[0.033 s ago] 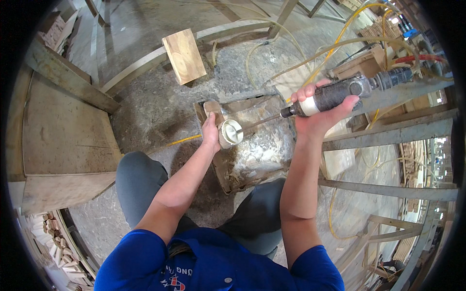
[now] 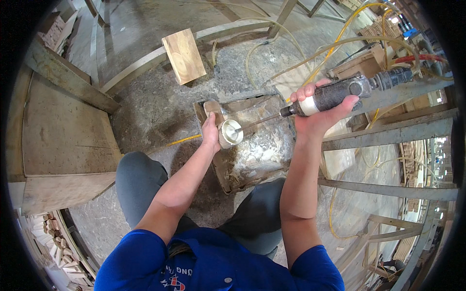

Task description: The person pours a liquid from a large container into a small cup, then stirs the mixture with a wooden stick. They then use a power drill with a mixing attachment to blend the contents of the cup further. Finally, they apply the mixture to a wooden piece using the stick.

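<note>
My left hand [image 2: 210, 132] is closed on a small white cup [image 2: 224, 139], tilted toward the right, with white stuff inside. A flat brown piece, apparently wooden, [image 2: 212, 106] shows beside the cup at my fingers; whether it is joined to the cup I cannot tell. My right hand [image 2: 320, 107] grips a dark air drill [image 2: 335, 94] with a white band around its body. From the drill's chuck [image 2: 287, 112] a thin metal rod [image 2: 259, 122] runs down left, its end inside the cup. Under both lies a shallow tray [image 2: 262, 157] smeared with white residue.
A wooden block [image 2: 185, 56] rests near a curved-looking metal bar ahead. Left of me stands a plywood box [image 2: 68, 131]. Metal frame rails [image 2: 388, 137] run along the right. Yellow hoses [image 2: 335, 46] loop across the far right. Wood pieces [image 2: 60, 247] lie stacked at lower left.
</note>
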Available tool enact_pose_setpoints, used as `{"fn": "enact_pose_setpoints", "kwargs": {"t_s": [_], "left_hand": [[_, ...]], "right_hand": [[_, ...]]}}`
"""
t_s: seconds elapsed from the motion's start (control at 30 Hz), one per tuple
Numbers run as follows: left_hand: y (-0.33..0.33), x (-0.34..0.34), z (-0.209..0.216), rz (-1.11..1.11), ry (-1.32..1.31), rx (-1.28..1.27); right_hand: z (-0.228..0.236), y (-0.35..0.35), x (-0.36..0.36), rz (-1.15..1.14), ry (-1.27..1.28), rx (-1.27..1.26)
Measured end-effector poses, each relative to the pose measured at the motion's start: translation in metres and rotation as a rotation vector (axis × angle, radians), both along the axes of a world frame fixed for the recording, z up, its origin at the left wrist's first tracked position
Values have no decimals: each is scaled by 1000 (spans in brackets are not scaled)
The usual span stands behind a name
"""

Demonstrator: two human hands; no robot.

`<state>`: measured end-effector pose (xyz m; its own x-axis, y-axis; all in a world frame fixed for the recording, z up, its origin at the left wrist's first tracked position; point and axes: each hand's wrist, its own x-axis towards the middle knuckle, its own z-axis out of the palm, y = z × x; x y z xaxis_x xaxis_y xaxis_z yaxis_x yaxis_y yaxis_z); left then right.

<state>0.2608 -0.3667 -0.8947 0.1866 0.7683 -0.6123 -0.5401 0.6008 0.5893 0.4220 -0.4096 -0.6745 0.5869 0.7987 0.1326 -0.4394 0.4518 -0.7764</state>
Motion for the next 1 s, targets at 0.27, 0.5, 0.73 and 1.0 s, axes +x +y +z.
{"fn": "enact_pose_setpoints", "kwargs": {"t_s": [0.27,0.5,0.73,1.0], "left_hand": [[1,-1,-4,-44,-21,8],[1,-1,-7,-6,-62,-31],[-3,2,1,-26,-72,-66],[7,-9,-26,-78,-139,3]], "right_hand": [[1,0,1,24,12,15],[3,1,0,46,-1,16],[-2,-1,2,39,-28,32],[0,5,0,62,-74,28]]}}
